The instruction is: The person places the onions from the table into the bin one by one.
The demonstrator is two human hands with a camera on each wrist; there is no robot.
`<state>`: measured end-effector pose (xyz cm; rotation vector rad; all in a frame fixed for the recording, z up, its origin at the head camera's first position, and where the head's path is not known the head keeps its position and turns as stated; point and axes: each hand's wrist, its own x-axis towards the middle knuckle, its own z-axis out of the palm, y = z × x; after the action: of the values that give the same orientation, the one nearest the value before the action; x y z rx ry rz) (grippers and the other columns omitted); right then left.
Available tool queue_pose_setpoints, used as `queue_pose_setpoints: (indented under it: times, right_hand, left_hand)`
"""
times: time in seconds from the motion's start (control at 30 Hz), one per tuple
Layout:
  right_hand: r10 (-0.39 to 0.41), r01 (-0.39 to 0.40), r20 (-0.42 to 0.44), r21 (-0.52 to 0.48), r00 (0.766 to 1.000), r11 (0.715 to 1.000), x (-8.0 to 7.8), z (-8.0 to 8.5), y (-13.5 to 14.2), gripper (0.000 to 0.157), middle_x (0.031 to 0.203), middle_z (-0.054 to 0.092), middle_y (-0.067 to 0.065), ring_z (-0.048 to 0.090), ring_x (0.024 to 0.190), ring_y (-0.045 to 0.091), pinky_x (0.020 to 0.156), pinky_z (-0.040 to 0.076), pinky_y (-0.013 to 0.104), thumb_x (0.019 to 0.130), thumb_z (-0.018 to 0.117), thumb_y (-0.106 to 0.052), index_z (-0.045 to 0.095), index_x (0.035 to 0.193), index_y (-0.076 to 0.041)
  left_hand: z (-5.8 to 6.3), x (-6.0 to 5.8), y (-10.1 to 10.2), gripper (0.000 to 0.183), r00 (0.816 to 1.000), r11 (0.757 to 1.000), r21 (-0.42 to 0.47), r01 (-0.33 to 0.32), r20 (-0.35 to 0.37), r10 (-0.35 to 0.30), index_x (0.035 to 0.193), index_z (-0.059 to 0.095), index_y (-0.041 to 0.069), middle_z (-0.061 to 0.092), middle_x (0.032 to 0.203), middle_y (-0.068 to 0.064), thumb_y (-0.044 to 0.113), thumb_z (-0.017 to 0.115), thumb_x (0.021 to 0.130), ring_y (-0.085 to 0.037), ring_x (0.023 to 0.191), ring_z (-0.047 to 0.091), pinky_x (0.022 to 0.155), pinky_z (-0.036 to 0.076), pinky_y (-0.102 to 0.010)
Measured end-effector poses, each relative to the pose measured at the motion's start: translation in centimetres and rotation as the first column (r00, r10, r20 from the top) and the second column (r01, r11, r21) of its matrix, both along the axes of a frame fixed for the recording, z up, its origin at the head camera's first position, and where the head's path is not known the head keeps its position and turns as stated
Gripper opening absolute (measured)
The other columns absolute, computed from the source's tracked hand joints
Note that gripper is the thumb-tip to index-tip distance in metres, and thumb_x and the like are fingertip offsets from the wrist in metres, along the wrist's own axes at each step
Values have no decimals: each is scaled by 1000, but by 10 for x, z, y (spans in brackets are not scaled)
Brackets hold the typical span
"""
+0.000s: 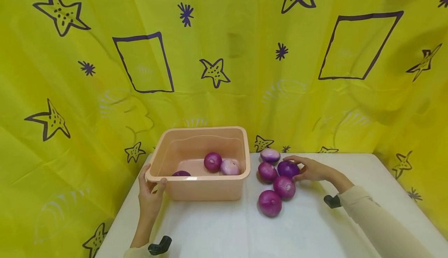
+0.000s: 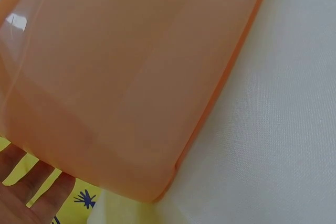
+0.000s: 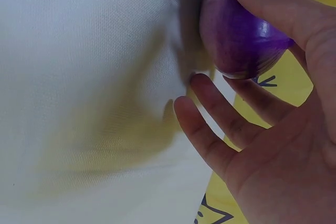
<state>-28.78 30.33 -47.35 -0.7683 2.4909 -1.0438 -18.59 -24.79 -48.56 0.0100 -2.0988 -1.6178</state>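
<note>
A peach plastic tub (image 1: 206,191) stands on the white table, holding three visible red onions, one partly hidden by the front wall. My left hand (image 1: 149,197) grips the tub's front left corner, thumb over the front rim. In the left wrist view, some fingers (image 2: 38,179) lie by the tub's side. To the right of the tub, my right hand (image 1: 311,170) holds a dark purple red onion (image 1: 287,169) between thumb and fingers. The right wrist view shows the thumb on this onion (image 3: 239,30), with two fingers off it. Several other red onions (image 1: 270,203) sit close by.
The white tabletop (image 1: 210,230) extends in front of the tub and onions. Behind the table hangs a yellow curtain (image 1: 224,106) with dark stars and frames drawn on it. Small black devices (image 1: 160,246) are at both wrists.
</note>
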Motion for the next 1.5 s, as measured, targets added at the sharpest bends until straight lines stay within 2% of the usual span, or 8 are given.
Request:
queue_pose_setpoints:
  times: [0.3,0.67,0.73,0.83,0.97,1.07,1.3,1.5]
  right_hand:
    - [-23,23,0,-8,1000,1000,0,0,-1,70,136,52,37,69,97,29,82,56,35,89,80,-14,45,149,-5]
    - [-66,67,-41,12,997,998,1,3,-2,68,124,59,27,65,88,24,79,55,35,85,84,-16,50,143,-7]
    - [-76,78,-63,27,995,997,1,9,-1,68,123,60,25,66,89,23,82,55,38,84,85,-17,52,142,-7]
    - [-68,70,-90,24,994,997,0,21,0,67,121,59,24,66,90,24,85,57,42,84,85,-17,52,141,-5]
    - [-50,49,-136,-14,989,999,-1,42,4,64,121,58,27,67,88,24,82,59,38,85,84,-11,51,139,0]
    - [-57,51,-210,-32,976,998,-2,57,7,65,122,60,26,67,89,23,78,60,31,83,86,-10,53,137,1]
    - [-102,88,-373,-53,922,995,-2,85,8,66,118,62,19,66,87,24,73,60,31,81,88,-9,55,137,-2]
    - [-165,160,-448,-50,879,986,2,109,3,68,117,59,22,66,86,29,69,58,27,81,88,-11,54,140,-4]
  left_hand:
    - [-1,-1,0,72,1000,1000,-5,-9,2,9,161,24,21,38,159,-15,12,64,101,-45,132,51,84,49,-8]
    - [0,-1,0,72,1000,1000,-8,-10,8,10,160,25,23,39,159,-15,12,65,101,-43,132,52,85,49,-7]
    - [0,0,0,72,1000,1000,-7,-12,17,12,161,25,23,40,158,-14,13,65,101,-37,128,55,84,50,-8]
    - [1,1,0,72,999,1000,-3,-18,32,18,161,26,24,42,157,-14,13,65,101,-18,118,58,82,52,-10]
    - [2,2,-1,72,999,1000,2,-17,37,17,161,27,23,43,157,-15,12,65,101,0,109,56,80,53,-11]
    - [2,2,-1,73,999,1000,-5,-15,36,16,161,26,23,43,157,-15,13,66,101,-2,112,55,79,53,-10]
    - [1,1,-1,74,999,1000,-15,-16,32,16,161,24,23,41,159,-14,13,66,101,-30,123,54,80,51,-8]
    - [2,2,0,74,999,1000,-14,-20,41,20,161,25,24,42,158,-14,14,66,101,-19,118,56,79,52,-9]
